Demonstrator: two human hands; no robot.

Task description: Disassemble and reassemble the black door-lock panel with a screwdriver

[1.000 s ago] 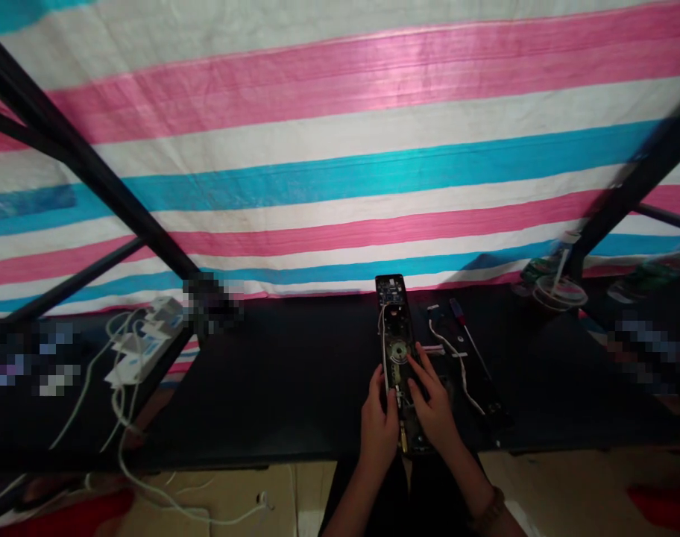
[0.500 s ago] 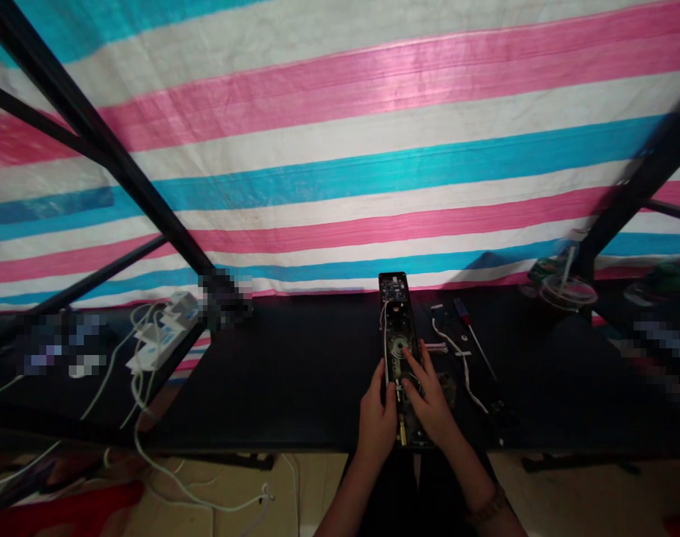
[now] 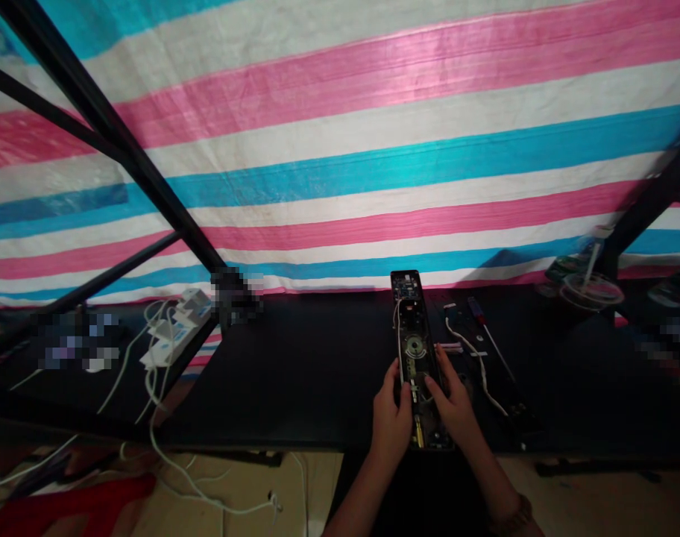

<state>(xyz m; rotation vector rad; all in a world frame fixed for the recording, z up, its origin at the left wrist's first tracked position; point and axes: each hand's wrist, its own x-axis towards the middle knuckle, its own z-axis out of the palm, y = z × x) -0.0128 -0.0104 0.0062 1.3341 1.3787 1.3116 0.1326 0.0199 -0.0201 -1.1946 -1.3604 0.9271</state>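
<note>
A long black device (image 3: pixel 411 317) lies opened on the black table, its circuit board at the far end and a round part midway along it. My left hand (image 3: pixel 391 414) grips its left edge, thumb on top near a brass-coloured part (image 3: pixel 419 431). On the opposite edge, my right hand (image 3: pixel 453 403) holds the same device, with its thumb over the inside. A white cable runs along the device's left side. Close to my right hand are a white cable (image 3: pixel 485 377) and a screwdriver (image 3: pixel 479 313) with a dark and red handle.
White power strips (image 3: pixel 164 343) with tangled cords lie at the left. A clear plastic cup (image 3: pixel 590 291) stands at the back right. Black slanted frame bars (image 3: pixel 144 164) rise before a striped sheet (image 3: pixel 373 164).
My right hand's fingers have drawn back from the round part to the device's right edge. The view has shifted, so everything appears slightly farther right.
</note>
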